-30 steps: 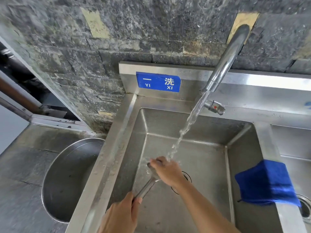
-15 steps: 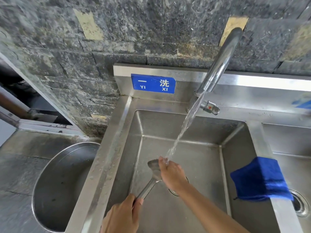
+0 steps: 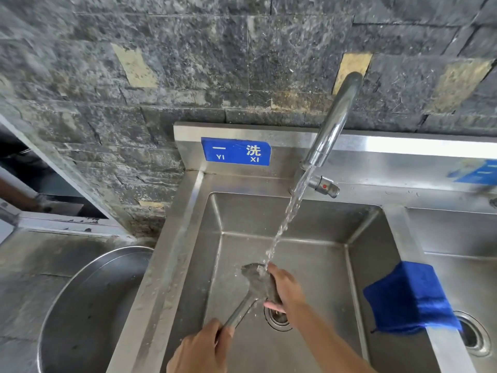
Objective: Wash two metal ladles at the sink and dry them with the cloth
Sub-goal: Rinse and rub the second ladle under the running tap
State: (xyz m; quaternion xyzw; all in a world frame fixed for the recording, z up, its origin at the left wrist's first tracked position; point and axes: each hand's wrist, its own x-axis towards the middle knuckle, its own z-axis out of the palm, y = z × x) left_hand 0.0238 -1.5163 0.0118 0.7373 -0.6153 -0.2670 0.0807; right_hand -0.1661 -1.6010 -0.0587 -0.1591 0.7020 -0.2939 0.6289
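Rinsing ladle (image 3: 259,285) under the tap (image 3: 332,125) stream, over the sink (image 3: 317,265) drain. Left hand (image 3: 200,348) fingers closed on handle, right hand (image 3: 286,289) wrapped round the bowl. Best to rotate bowl so water hits both faces. Cloth (image 3: 408,298) draped on divider, second ladle not visible

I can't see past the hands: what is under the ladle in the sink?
Under the ladle lies the sink floor with its round drain. The right hand covers part of the drain and the bowl's far side.
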